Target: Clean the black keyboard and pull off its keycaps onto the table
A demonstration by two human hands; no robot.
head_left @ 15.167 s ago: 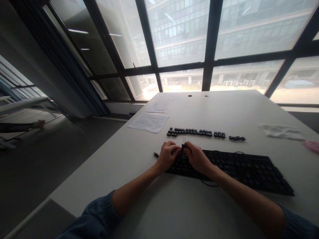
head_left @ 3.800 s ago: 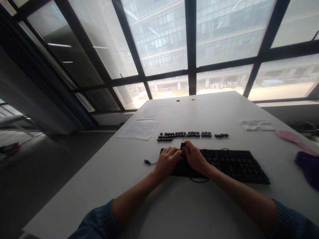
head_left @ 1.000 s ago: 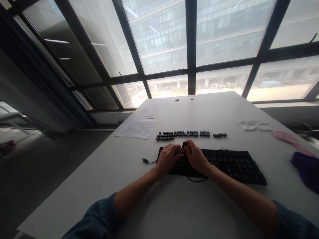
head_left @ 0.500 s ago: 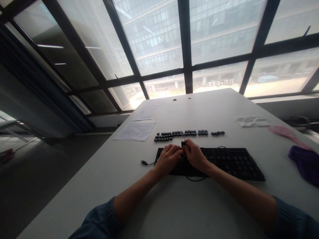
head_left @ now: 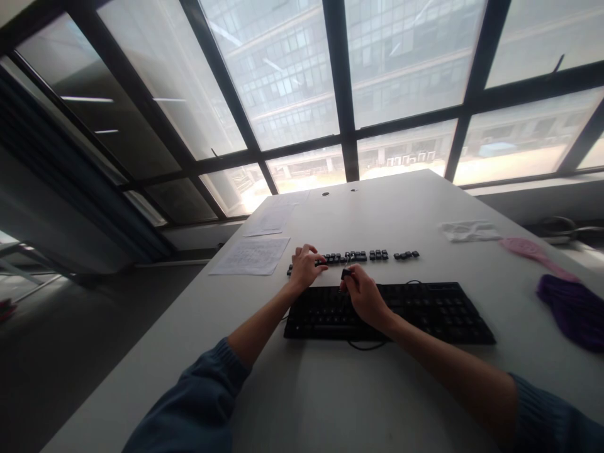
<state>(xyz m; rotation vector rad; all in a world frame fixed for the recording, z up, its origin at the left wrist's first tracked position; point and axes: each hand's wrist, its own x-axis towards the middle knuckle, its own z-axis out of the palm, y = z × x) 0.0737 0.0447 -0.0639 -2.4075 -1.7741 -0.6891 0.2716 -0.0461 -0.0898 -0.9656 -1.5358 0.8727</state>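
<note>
A black keyboard [head_left: 434,311] lies on the white table [head_left: 330,390]. Behind it runs a row of small black keycaps [head_left: 357,257], in groups. My left hand [head_left: 306,267] is over the left part of that row, thumb and fingers apart, with nothing visible between them. Above the middle of the keyboard, my right hand [head_left: 365,294] is closed on a small tool with a black handle [head_left: 346,273] and thin wires pointing away from me. The fingers of my right hand hide part of the tool and the keys beneath.
Printed papers [head_left: 252,256] lie at the left edge of the table. To the right are a folded white cloth [head_left: 469,231], a pink item [head_left: 533,248] and a purple cloth [head_left: 573,311]. Large windows stand behind the table. A cable loops out at the keyboard's front edge.
My left hand has left my right hand and the keyboard, moving forward and left to the keycap row, its fingers now apart. My right hand still holds the tool. The view has shifted slightly.
</note>
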